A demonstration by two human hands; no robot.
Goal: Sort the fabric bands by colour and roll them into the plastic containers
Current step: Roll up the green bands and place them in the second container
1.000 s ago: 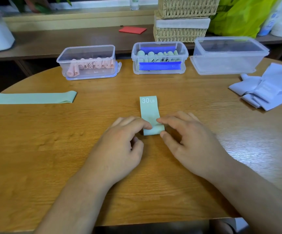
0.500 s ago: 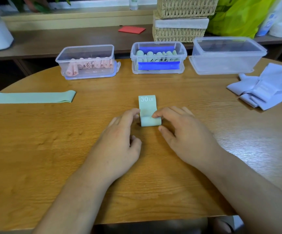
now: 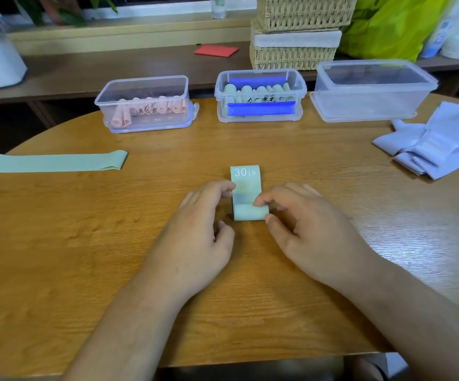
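One green band (image 3: 246, 188), "30 LB"

At the centre of the frame, a half-rolled band (image 3: 246, 182) lies on the table (image 3: 85, 243), its rolled end nearest the camera. The left hand (image 3: 195, 229) is beside its left edge and the right hand (image 3: 305, 229) on the roll. A flat band (image 3: 55, 162) lies at far left, and a heap of bands (image 3: 437, 144) at the right edge. Behind, three tubs stand in a row along the table's far edge. The left container (image 3: 145, 105) and middle container (image 3: 260, 97) have rolled bands inside, and the right container (image 3: 371, 92) sits next to them. Behind the table runs a shelf (image 3: 85, 70) bearing a card (image 3: 216, 50), stacked baskets (image 3: 297, 31) and, upper right, a bag (image 3: 388, 23).
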